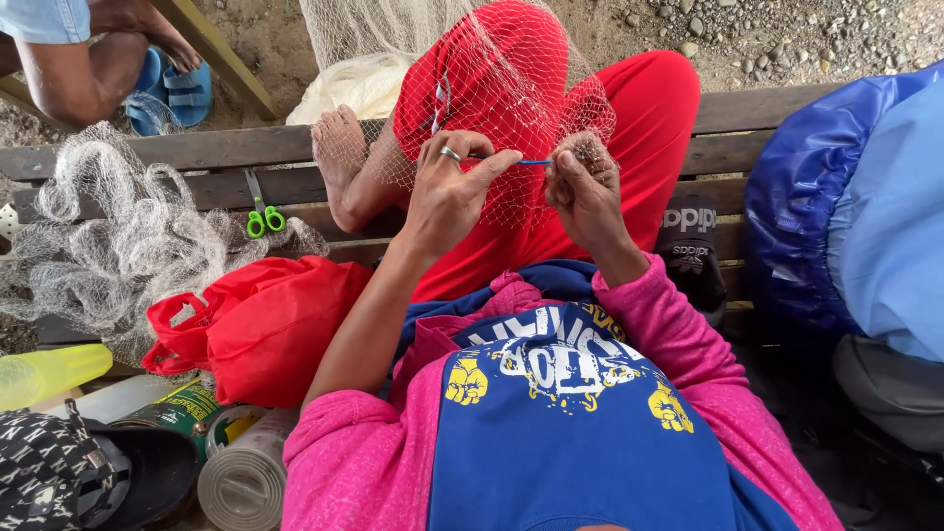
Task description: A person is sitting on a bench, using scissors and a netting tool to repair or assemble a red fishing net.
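Two hands are working a fishing net draped over the raised red-trousered knee. Left hand, ringed, is closing thumb and forefinger on a thin blue netting needle; right hand is curling shut, pinching a bunch of mesh. Judged from its drape, the net is light, limp and snag-prone, best gripped at bunched strands near the knots. Fine translucent filament is forming diamond openings. Green-handled scissors are lying on the slatted wooden bench, beside a crumpled net heap and soft red bag.
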